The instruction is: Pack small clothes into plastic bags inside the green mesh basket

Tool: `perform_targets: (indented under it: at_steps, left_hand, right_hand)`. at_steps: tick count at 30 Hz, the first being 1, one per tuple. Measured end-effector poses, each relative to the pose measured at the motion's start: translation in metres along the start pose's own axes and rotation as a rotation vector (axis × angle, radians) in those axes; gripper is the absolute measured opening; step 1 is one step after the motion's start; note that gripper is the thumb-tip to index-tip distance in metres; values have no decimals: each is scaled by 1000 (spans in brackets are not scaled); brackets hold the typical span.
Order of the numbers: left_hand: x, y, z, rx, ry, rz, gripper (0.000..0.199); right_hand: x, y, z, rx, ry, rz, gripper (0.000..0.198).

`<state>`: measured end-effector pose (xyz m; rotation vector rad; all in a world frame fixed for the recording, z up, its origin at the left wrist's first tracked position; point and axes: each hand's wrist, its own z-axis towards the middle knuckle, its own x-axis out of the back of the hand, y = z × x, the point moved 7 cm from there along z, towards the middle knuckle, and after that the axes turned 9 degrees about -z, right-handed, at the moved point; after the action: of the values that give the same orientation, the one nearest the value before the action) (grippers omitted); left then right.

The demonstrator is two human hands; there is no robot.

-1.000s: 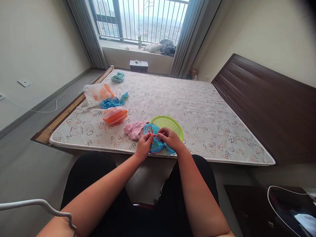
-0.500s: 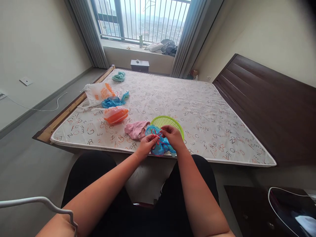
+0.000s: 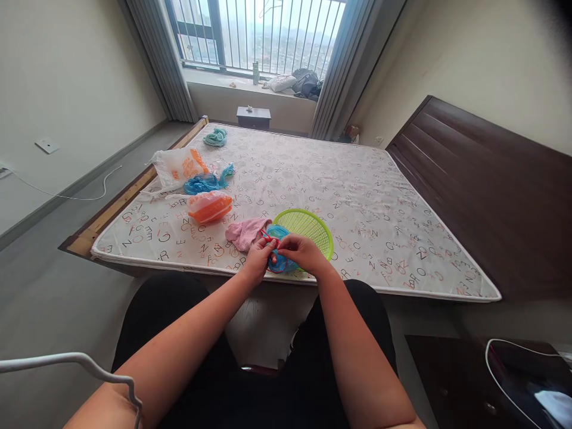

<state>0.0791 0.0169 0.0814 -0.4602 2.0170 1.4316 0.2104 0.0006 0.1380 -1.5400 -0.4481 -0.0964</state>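
Both my hands are together at the near edge of the mattress. My left hand (image 3: pixel 259 256) pinches a thin red string (image 3: pixel 270 236), which is looped near the fingertips. My right hand (image 3: pixel 302 252) has its fingers closed on the string close beside the left one. Under and behind the fingers lies a crumpled blue plastic bag (image 3: pixel 279 262), partly covered by my hands. A green mesh basket (image 3: pixel 319 226) sits behind my right hand. To the left of the bag rests a pink cloth (image 3: pixel 245 233).
On the left of the mattress (image 3: pixel 366 208) lie an orange-and-clear bag (image 3: pixel 210 207), a blue bag (image 3: pixel 196 185), a white printed bag (image 3: pixel 172 167) and a teal bundle (image 3: pixel 215 137). A dark headboard (image 3: pixel 482 155) borders the right. A white cable (image 3: pixel 67 359) hangs by my left arm.
Both hands have shifted slightly left, and the red loops are now more bunched between the fingers. More of the green basket shows, and the blue bag has moved left.
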Motion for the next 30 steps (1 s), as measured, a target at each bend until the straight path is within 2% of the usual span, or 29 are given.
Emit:
perform_targets:
  at_steps: [6, 12, 17, 19, 22, 25, 30]
  left_hand:
    - [2, -4, 0, 34, 28, -67, 51]
    - [2, -4, 1, 44, 37, -63, 51]
    - [-2, 10, 3, -24, -17, 125, 47]
    - [-5, 18, 2, -55, -44, 204, 42]
    - [-9, 28, 1, -86, -89, 322, 30]
    - [-10, 32, -1, -122, -128, 472, 20]
    - [-11, 34, -6, -266, -133, 765, 25]
  right_hand:
    - [-6, -9, -1, 40, -29, -163, 9]
    - [-2, -20, -2, 166, 6, -337, 16]
    - [11, -23, -2, 195, 209, -376, 23]
    - [13, -24, -2, 226, 243, -375, 29]
    - [11, -18, 0, 219, 218, -356, 38]
    - [6, -8, 2, 138, 156, -333, 40]
    - [7, -4, 2, 58, 161, -314, 29]
